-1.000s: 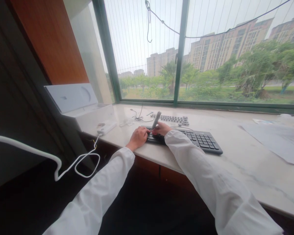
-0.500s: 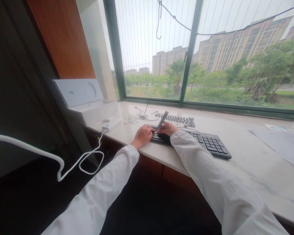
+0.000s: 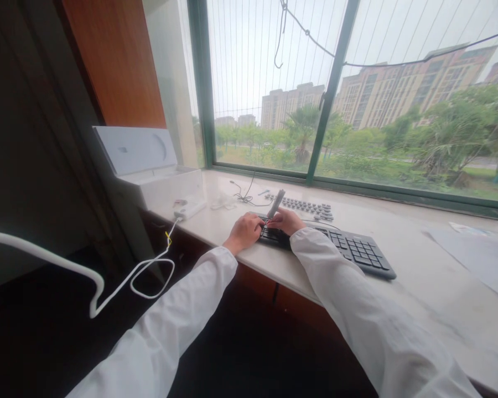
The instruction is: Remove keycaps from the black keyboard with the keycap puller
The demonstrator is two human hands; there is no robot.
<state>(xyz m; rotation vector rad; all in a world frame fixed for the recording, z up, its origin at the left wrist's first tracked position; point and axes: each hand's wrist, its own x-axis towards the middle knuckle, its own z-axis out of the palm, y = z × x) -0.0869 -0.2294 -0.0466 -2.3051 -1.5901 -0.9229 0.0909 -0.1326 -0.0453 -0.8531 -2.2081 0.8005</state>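
A black keyboard [image 3: 367, 253] lies along the front edge of the sill, its left part largely covered by my hands. My left hand [image 3: 245, 231] is closed over the keyboard's left end, its fingers bent onto the keys. Close beside it, my right hand [image 3: 288, 221] pinches a grey brush-like tool [image 3: 277, 203] that stands up, slightly tilted, with its wider end at the top. The tool's lower end is hidden behind the fingers. Several loose keycaps [image 3: 311, 207] lie in rows behind the keyboard.
A thin dark cable [image 3: 244, 197] is coiled near the window. An open white box [image 3: 136, 152] stands at the left, with a white power strip [image 3: 186, 209] in front. Its white cord [image 3: 149, 260] hangs off the edge. Papers [image 3: 473, 251] lie at the right.
The head view has shifted slightly. My left hand stays on the keyboard's left end, and my right hand still holds the upright grey tool, its fingers shifted only slightly.
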